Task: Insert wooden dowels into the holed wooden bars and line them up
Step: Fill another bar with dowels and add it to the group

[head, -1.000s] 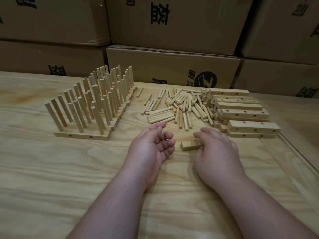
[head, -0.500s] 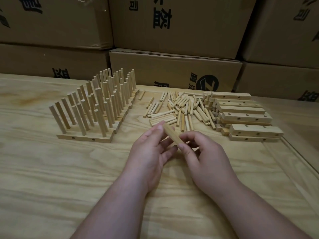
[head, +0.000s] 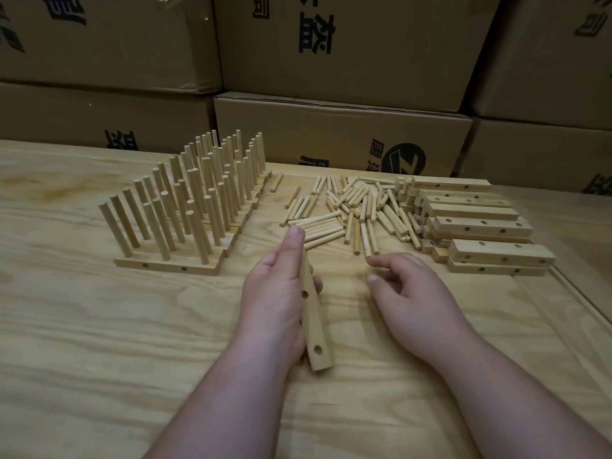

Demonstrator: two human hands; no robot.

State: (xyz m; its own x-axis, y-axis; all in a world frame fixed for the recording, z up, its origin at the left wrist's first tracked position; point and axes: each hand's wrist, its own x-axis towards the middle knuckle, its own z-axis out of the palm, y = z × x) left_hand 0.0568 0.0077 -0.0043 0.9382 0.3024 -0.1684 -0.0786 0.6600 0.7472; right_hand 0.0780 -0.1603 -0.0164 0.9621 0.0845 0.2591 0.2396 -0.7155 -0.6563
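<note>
Left hand (head: 281,293) wrapped round a holed wooden bar (head: 313,319), forefinger laid straight along its far end, near end jutting past the heel of the palm, holes facing right. Held lengthwise over the plywood table (head: 99,342), in front of the loose dowels (head: 351,210). Right hand (head: 410,293) just beside it, apart from the bar, fingers loosely bent, gripping nothing, hovering near the closest dowels. To the left, finished bars (head: 165,265) lined up side by side, each bearing upright dowels (head: 198,193). To the right, unfilled bars stacked (head: 477,226), touching the dowel pile. Behind the table, cardboard boxes (head: 341,137) stacked, all closed, contents hidden.
</note>
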